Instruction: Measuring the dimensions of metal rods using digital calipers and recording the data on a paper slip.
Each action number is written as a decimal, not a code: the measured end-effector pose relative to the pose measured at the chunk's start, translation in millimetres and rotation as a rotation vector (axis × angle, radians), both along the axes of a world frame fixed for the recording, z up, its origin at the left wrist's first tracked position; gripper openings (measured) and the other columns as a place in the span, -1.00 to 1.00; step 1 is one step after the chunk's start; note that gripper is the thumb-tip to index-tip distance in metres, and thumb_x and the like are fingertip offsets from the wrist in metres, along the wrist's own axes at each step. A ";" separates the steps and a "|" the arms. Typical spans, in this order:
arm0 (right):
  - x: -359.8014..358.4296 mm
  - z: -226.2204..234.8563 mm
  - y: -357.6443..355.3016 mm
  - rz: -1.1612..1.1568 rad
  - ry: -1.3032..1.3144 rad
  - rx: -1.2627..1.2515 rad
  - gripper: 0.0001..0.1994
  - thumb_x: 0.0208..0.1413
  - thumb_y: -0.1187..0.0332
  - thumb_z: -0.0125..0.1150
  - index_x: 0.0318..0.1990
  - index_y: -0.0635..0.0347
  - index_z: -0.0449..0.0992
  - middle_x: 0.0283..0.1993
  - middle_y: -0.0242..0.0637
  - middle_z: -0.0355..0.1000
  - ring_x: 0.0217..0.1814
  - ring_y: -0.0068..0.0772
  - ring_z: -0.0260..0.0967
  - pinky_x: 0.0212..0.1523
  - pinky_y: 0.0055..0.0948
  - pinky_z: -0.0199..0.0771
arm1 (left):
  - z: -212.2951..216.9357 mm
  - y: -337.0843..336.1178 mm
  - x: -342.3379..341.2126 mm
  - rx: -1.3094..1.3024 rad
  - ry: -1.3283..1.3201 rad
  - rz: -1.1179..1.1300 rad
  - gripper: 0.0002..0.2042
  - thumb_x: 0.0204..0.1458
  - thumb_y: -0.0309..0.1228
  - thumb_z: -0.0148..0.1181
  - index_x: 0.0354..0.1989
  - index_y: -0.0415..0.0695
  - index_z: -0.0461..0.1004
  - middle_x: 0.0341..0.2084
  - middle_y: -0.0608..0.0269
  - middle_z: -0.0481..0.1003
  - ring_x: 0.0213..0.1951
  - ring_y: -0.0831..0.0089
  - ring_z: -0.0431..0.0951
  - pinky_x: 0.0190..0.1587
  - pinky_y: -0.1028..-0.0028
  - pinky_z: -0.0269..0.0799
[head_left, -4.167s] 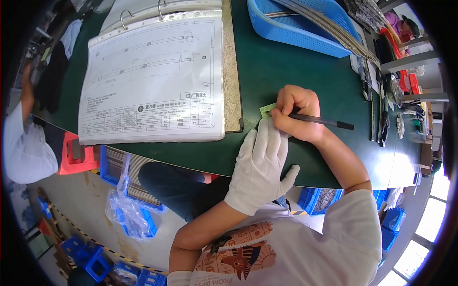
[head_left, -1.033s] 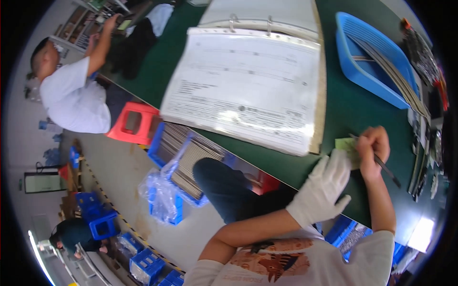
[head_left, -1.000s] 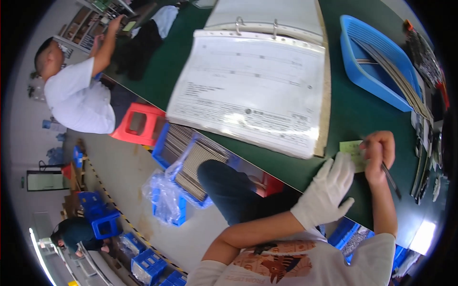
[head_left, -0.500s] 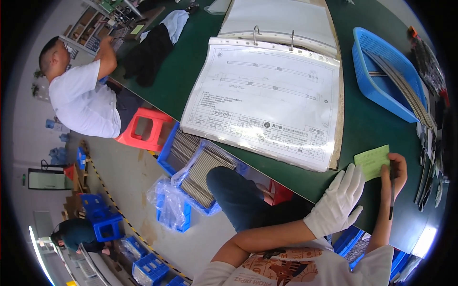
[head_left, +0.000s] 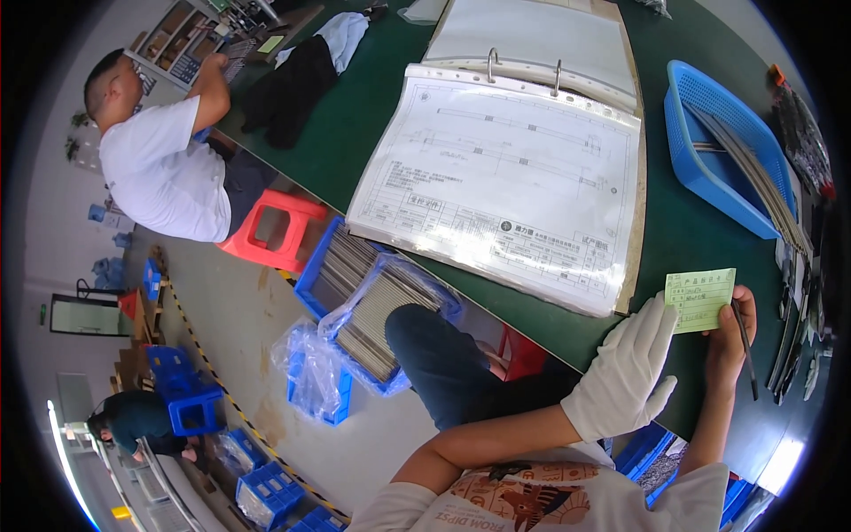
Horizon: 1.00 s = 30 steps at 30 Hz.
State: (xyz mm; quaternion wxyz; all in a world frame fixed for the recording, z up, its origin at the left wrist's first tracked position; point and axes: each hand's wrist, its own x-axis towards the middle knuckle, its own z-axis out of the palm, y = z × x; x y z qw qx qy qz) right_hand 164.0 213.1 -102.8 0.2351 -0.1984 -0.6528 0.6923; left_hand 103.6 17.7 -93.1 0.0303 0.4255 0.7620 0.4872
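Observation:
My bare right hand (head_left: pixel 732 337) pinches a small pale green card (head_left: pixel 700 300) by its right edge, over the table's near right part. The card carries printed lines and handwriting. A thin dark pen (head_left: pixel 745 352) is also in that hand, slanting down to the right. My left hand (head_left: pixel 625 368) wears a white glove, its fingers stretched out and its thumb apart. Its fingertips reach the card's lower left corner; whether they touch it I cannot tell. Just beyond my left hand, a ring binder (head_left: pixel 505 186) lies open at a technical drawing in a clear sleeve.
On the green table (head_left: pixel 550 332), a blue basket (head_left: pixel 687 168) of long thin strips stands at far right, near several tools (head_left: pixel 789 328). Blue crates of metal rods (head_left: pixel 377 332) stand below the left edge. A person (head_left: pixel 164 168) sits by a red stool (head_left: pixel 277 232).
The card has turned to lie straighter and more fully facing me. The pen has swung from upright to a slant. The whole view has shifted slightly; my left hand stays beside the card.

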 end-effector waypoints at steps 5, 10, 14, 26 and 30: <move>1.4 0.9 -2.4 0.005 0.023 -0.057 -0.74 -0.04 0.37 0.08 -0.19 0.23 0.27 -0.31 -0.37 0.33 -0.27 -0.60 0.26 -0.17 -0.63 0.22 | 0.5 -5.3 2.3 0.029 -0.012 0.000 -0.30 -0.17 -0.31 0.10 0.10 -0.49 -0.04 0.05 -0.35 0.05 0.02 -0.11 0.19 0.07 0.20 0.11; 5.6 2.4 -3.8 0.021 0.014 0.012 -0.71 -0.10 0.36 0.13 -0.21 0.25 0.29 -0.30 -0.35 0.35 -0.26 -0.59 0.28 -0.16 -0.63 0.21 | -2.5 -4.2 1.6 0.145 -0.090 -0.042 -0.33 -0.17 -0.35 0.09 0.08 -0.51 -0.02 0.00 -0.38 0.11 -0.03 -0.17 0.23 0.04 0.18 0.14; -10.6 6.1 -19.9 -0.041 -0.063 0.160 -0.77 -0.16 0.46 0.15 -0.28 0.20 0.35 -0.43 -0.48 0.28 -0.40 -0.69 0.19 -0.41 -0.71 0.17 | -10.9 -6.9 -2.1 0.258 -0.132 0.046 -0.46 -0.15 -0.48 0.09 0.04 -0.43 0.11 -0.10 -0.23 0.25 -0.06 -0.05 0.31 -0.01 0.27 0.22; -16.8 1.5 -27.3 0.136 0.111 0.010 -0.80 -0.09 0.61 0.13 -0.28 0.31 0.29 -0.37 -0.29 0.39 -0.37 -0.64 0.34 -0.34 -0.68 0.36 | -11.7 9.0 -4.4 0.698 -0.863 0.249 -0.68 0.00 -0.62 0.00 -0.03 -0.27 0.20 -0.18 0.15 0.35 -0.23 0.51 0.42 -0.21 0.56 0.38; -15.8 -0.2 -26.3 0.180 0.155 -0.016 -0.81 -0.08 0.59 0.13 -0.29 0.31 0.29 -0.38 -0.29 0.39 -0.39 -0.63 0.33 -0.39 -0.66 0.38 | -15.1 16.6 -9.2 0.676 -0.743 0.340 -0.76 -0.02 -0.65 -0.01 -0.15 -0.25 0.23 -0.29 0.21 0.34 -0.35 0.58 0.42 -0.39 0.61 0.41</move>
